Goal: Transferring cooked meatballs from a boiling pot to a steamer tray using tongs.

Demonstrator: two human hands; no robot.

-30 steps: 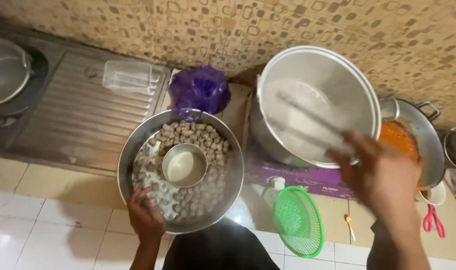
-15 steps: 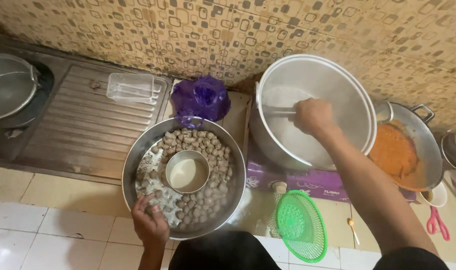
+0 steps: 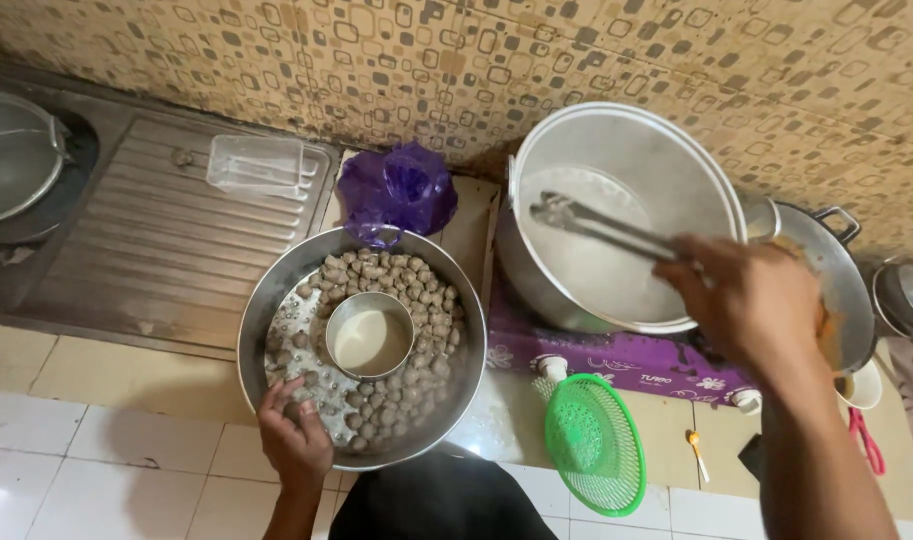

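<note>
- The right hand (image 3: 751, 300) was closed around the handle end of a pair of metal tongs (image 3: 601, 226), fingers curled and pinching them; the thin, shiny arms reached out over the big pot (image 3: 626, 215), their tips lying close together above its pale inside.
- The big pot was round and wide, of dull silver metal, with a smooth light bottom; it stood on a purple stove (image 3: 616, 355) with white knobs along its front edge.
- The left hand (image 3: 294, 440) rested on the near rim of a round steel bowl (image 3: 266, 330), fingers spread over the edge and touching the meatballs (image 3: 416, 300) inside.
- The meatballs were small, greyish-brown and lumpy, heaped in a ring around a small steel cup (image 3: 368, 335) that stood in the middle of the bowl with pale liquid in it.
- A crumpled purple plastic bag (image 3: 394, 190) lay just behind the bowl, touching its far rim.
- A green plastic strainer (image 3: 594, 440), round with a fine grid, leaned at the counter's front edge, just beside the bowl and below the stove.
- A second pan (image 3: 831, 280) with something orange in it stood to the right of the big pot, partly hidden by the right hand.
- A clear plastic box (image 3: 256, 162) sat on the ribbed steel draining board (image 3: 146, 240) at the left.
</note>
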